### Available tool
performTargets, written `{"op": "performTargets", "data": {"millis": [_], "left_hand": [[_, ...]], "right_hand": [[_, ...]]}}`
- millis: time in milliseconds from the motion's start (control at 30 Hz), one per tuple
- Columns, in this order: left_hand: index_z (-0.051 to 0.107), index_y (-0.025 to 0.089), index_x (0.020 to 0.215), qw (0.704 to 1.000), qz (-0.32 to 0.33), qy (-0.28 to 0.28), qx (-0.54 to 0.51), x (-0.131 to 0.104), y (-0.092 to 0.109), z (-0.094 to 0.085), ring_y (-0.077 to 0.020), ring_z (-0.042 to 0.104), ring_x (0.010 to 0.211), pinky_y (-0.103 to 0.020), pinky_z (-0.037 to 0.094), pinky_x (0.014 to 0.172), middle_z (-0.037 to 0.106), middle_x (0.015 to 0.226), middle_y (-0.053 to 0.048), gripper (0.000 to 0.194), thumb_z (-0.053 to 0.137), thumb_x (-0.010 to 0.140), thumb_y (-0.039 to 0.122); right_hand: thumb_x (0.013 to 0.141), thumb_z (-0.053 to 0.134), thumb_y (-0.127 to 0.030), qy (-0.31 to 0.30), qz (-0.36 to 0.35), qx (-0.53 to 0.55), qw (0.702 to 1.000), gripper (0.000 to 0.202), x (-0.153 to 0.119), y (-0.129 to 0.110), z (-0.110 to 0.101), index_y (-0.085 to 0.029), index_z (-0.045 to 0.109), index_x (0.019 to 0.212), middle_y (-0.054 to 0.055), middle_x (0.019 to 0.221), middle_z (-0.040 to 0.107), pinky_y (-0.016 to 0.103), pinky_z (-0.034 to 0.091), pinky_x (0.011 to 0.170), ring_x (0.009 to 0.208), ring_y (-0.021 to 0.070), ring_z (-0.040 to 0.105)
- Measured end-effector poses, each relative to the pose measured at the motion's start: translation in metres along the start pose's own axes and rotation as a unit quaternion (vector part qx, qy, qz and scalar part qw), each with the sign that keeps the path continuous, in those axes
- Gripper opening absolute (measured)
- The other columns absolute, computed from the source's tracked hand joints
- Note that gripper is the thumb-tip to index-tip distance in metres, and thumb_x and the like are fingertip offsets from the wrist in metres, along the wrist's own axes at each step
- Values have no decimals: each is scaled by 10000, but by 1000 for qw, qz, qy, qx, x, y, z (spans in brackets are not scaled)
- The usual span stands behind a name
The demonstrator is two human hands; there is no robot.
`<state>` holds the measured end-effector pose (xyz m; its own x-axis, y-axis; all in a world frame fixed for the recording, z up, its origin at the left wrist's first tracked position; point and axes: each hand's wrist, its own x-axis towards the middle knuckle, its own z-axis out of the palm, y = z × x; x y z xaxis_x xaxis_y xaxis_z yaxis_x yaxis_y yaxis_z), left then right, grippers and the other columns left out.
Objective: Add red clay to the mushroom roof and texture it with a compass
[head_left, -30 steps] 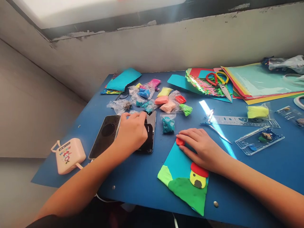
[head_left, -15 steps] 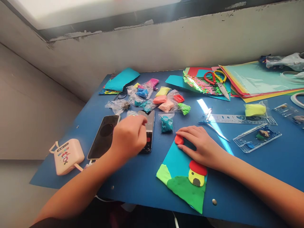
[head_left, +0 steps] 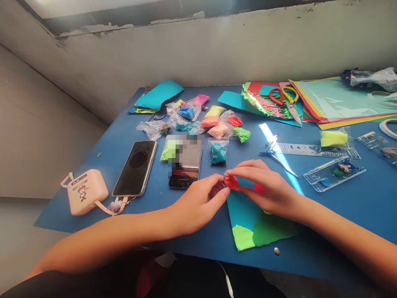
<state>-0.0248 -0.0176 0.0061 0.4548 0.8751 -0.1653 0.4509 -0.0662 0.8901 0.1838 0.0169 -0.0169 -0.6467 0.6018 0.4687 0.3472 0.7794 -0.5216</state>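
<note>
A small red clay piece [head_left: 231, 182] lies at the upper left corner of a blue card [head_left: 243, 207]. My left hand [head_left: 203, 200] reaches it from the left, thumb and fingers curled together at its edge; whether they pinch any clay is hidden. From the right, my right hand [head_left: 266, 186] has its fingers and thumb closed around the same piece. Light green clay [head_left: 243, 237] and dark green clay [head_left: 273, 229] cover the card's near part. Another red shape [head_left: 259, 189] shows partly under my right hand, which hides most of the yellow shape there.
Two phones, one black-screened [head_left: 135, 169], and a pink power bank [head_left: 87, 192] lie left. Bagged clay [head_left: 218, 153] sits behind the hands. Scissors [head_left: 291, 108], coloured sheets [head_left: 338, 101], a clear ruler [head_left: 307, 151] and a clear case [head_left: 333, 174] are right.
My left hand has come down from over the phone to the red piece. The card has turned beneath my right hand, and its yellow face shape is now mostly covered.
</note>
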Motion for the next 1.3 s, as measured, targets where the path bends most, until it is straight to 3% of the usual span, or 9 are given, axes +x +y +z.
{"op": "performTargets", "data": {"millis": [233, 467, 767, 933, 1300], "left_hand": [[612, 162, 935, 990, -37, 0, -133, 6, -4, 7, -94, 469, 550, -212, 408, 504, 580, 759, 5, 267, 495, 921, 401], [588, 151, 902, 982, -18, -12, -189, 9, -5, 8, -78, 480, 553, -204, 452, 519, 560, 799, 0, 265, 481, 911, 393], [613, 165, 799, 987, -4, 27, -158, 10, -1, 7, -104, 500, 564, -211, 465, 523, 553, 681, 9, 279, 498, 889, 403], [633, 154, 821, 980, -9, 40, -195, 11, -4, 8, -82, 496, 539, -204, 472, 510, 635, 788, -14, 279, 524, 877, 405], [679, 138, 844, 972, -34, 41, -231, 12, -2, 6, -76, 498, 522, -215, 483, 520, 653, 763, -7, 245, 635, 813, 377]], "right_hand": [[930, 547, -237, 5, -35, -62, 997, 372, -3, -10, 2, -205, 509, 1298, 101, 1109, 705, 389, 473, 868, 1041, 220, 645], [953, 536, -230, 23, -54, -94, 994, 207, -4, -6, 8, -170, 577, 1147, 75, 998, 732, 336, 434, 790, 892, 164, 663], [937, 570, -245, 86, -57, -178, 979, 160, -5, -10, 7, -254, 665, 1066, 28, 1021, 758, 393, 412, 900, 927, 178, 687], [928, 586, -232, 113, -78, -236, 962, 103, -5, -11, 5, -248, 681, 963, 8, 996, 765, 409, 407, 934, 932, 187, 696], [916, 595, -218, 93, -82, -178, 976, 148, -2, -7, 4, -210, 637, 1058, 55, 1048, 751, 410, 404, 951, 983, 192, 676]]}}
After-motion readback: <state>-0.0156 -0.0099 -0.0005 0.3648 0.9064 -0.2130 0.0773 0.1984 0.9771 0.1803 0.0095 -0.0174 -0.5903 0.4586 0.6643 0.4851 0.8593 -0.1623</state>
